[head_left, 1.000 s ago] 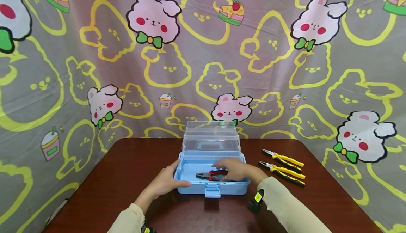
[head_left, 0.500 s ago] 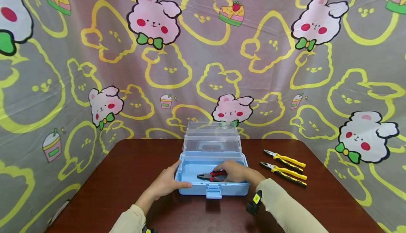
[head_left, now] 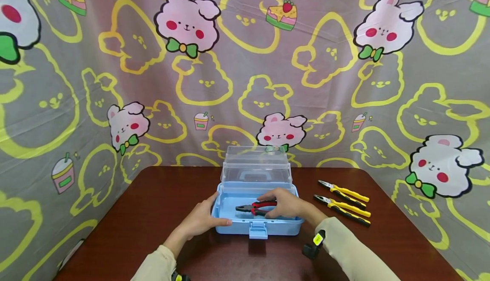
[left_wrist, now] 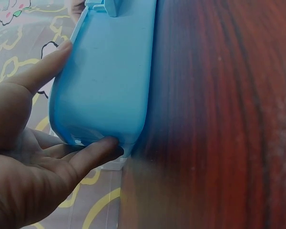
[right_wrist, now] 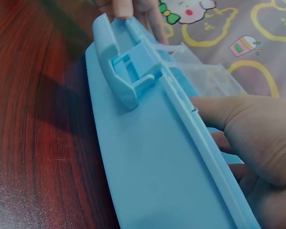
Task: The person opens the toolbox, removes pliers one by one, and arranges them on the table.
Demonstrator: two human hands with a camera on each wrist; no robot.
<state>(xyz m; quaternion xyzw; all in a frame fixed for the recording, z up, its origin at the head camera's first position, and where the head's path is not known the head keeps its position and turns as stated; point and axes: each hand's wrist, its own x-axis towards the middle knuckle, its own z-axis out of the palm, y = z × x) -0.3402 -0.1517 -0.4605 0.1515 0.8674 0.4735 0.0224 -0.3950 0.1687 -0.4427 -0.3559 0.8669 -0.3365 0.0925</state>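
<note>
A light blue toolbox (head_left: 281,229) stands on the table with its clear lid (head_left: 256,162) raised at the back. My left hand (head_left: 199,220) grips its left end; in the left wrist view the thumb (left_wrist: 50,67) lies at the front rim and the fingers (left_wrist: 97,155) bend round the end wall. Inside the box, my right hand (head_left: 285,203) holds pliers with red and black handles (head_left: 261,205), their dark jaws pointing left. In the right wrist view the box's front wall hides the pliers, and the front latch (right_wrist: 126,71) hangs open.
Two pairs of yellow and black pliers, an upper pair (head_left: 350,193) and a lower pair (head_left: 348,208), lie on the brown table (head_left: 164,191) to the right of the box. A patterned curtain (head_left: 237,68) surrounds the table's back and sides.
The right hand has shifted slightly up inside the box, and the red-handled pliers have tilted, handles spreading more into view. The left hand stays at the box's left end.
</note>
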